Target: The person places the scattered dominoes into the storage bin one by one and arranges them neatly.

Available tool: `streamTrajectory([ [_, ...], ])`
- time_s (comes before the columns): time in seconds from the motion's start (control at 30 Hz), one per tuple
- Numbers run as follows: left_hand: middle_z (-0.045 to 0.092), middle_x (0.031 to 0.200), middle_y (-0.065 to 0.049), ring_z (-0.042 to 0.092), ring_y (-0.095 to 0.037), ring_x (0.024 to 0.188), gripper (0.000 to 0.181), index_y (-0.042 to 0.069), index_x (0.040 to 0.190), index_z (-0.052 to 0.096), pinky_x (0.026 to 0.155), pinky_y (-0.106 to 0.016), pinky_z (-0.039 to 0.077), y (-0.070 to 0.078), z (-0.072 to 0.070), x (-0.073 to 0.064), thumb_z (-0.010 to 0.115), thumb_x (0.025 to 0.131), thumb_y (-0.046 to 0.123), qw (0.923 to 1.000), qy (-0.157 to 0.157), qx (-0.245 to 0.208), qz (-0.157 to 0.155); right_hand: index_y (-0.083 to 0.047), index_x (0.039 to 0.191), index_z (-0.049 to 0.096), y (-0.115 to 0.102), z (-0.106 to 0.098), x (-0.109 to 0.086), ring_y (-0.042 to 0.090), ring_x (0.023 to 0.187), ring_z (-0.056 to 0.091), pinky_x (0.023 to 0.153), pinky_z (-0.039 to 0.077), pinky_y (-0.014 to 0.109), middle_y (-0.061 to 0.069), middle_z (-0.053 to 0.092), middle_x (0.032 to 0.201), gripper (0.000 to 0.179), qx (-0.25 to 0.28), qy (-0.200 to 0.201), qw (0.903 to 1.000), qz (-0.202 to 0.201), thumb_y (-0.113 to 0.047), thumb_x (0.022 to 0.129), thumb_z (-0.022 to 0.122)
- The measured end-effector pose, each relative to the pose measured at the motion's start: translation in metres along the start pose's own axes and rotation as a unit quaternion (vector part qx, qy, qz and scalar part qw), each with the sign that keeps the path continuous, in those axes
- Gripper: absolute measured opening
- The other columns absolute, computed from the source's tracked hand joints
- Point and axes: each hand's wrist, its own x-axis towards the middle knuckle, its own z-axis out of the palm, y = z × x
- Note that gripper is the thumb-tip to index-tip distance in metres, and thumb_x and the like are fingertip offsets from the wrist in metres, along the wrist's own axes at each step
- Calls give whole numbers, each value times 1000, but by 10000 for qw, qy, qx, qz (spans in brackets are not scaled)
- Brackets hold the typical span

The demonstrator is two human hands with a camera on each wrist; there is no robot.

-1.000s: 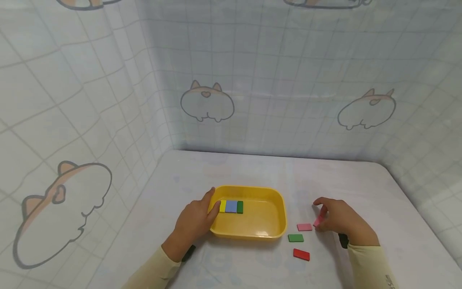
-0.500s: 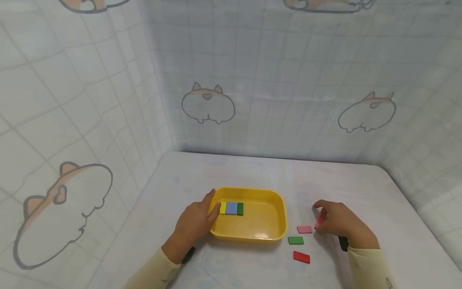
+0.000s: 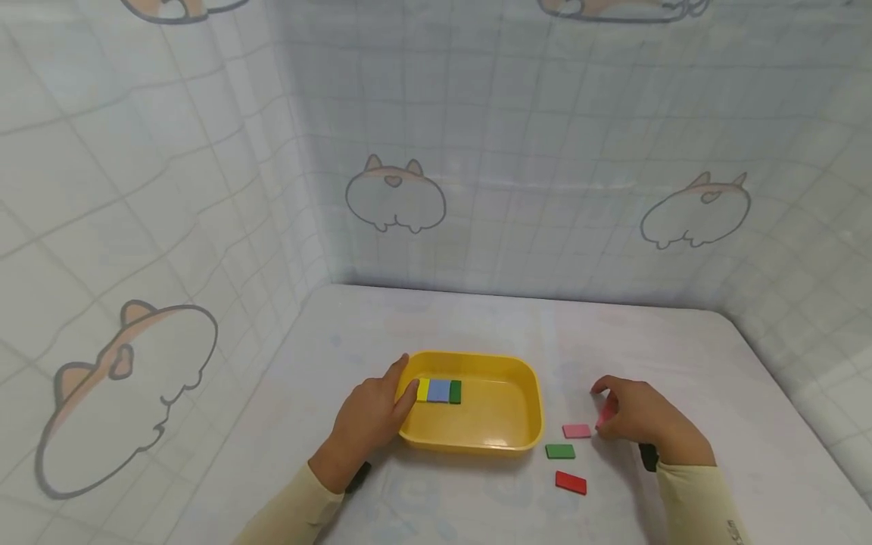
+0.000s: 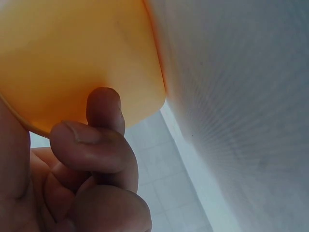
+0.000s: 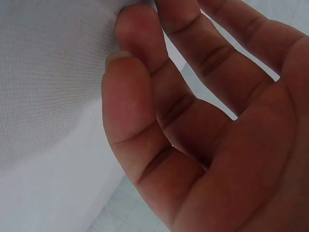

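My left hand [image 3: 368, 416] grips the left rim of a shallow yellow tray [image 3: 534, 420], thumb over the inside and fingers against the outer wall. In the left wrist view, curled fingers [image 4: 104, 150] touch the tray's wall [image 4: 63, 58]. Inside the tray, a yellow tile [image 3: 423, 390], a blue tile [image 3: 439, 390] and a dark green tile [image 3: 456, 391] form a row. Right of the tray, my right hand [image 3: 640, 412] pinches a tilted pink tile [image 3: 605, 414] close to the table. The right wrist view shows thumb and fingers [image 5: 128, 96] bent together; the tile is hidden there.
Between tray and right hand lie a second pink tile [image 3: 576, 431], a green tile [image 3: 560, 452] and a red tile [image 3: 571, 483]. The pale cloth-covered table [image 3: 436, 306] meets hanging checked cloth [image 3: 531, 151] at the back and sides.
The head view has shifted slightly. Slightly less of the pink tile shows at my right fingers. My left hand and the tray keep their places.
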Motion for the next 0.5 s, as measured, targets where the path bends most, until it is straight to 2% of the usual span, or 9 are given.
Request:
streamTrajectory([
  [0.2, 44, 58, 4, 46, -14, 55, 62, 9, 158, 48, 59, -33, 46, 1, -1, 1, 52, 110, 48, 9999, -70, 31, -77, -11, 128, 66, -1, 0, 0, 24, 85, 56, 72, 54, 40, 6, 62, 95, 65, 82, -24, 10000, 3, -23, 71, 96],
  [0.5, 43, 58, 4, 45, -13, 54, 61, 8, 157, 49, 58, -33, 46, 1, -1, 0, 52, 110, 46, 10000, 21, -24, 9, -11, 128, 65, -1, -1, 3, 24, 84, 57, 74, 56, 43, 7, 62, 94, 63, 47, -192, 9997, 106, -23, 73, 94],
])
